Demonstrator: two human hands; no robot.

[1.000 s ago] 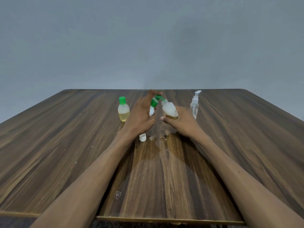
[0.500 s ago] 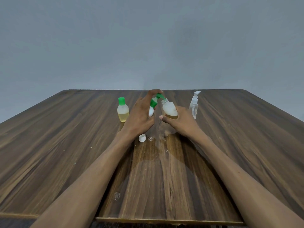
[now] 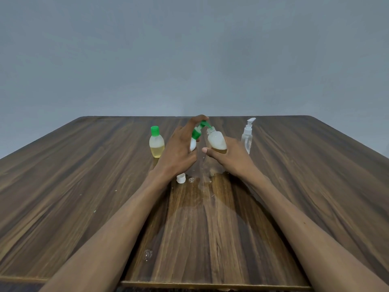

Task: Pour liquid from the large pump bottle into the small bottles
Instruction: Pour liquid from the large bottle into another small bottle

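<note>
Green pump nozzle (image 3: pixel 203 124) at tilted open bottle (image 3: pixel 216 140)

wood-grain table (image 3: pixel 84 197) — seemingly wet-glossy, translucent plastic bottles (image 3: pixel 156 145)

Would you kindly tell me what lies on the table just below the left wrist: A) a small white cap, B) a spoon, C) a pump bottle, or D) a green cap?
A: a small white cap lies on the table beside the left hand's wrist, next to a wet patch.

Wooden counter (image 3: pixel 84 197), a few items standing.
A green-capped bottle (image 3: pixel 156 143), a clear pump bottle (image 3: pixel 247 137) and a white cap (image 3: pixel 181 178) are seen on it, beside a wet patch (image 3: pixel 206 182).
</note>
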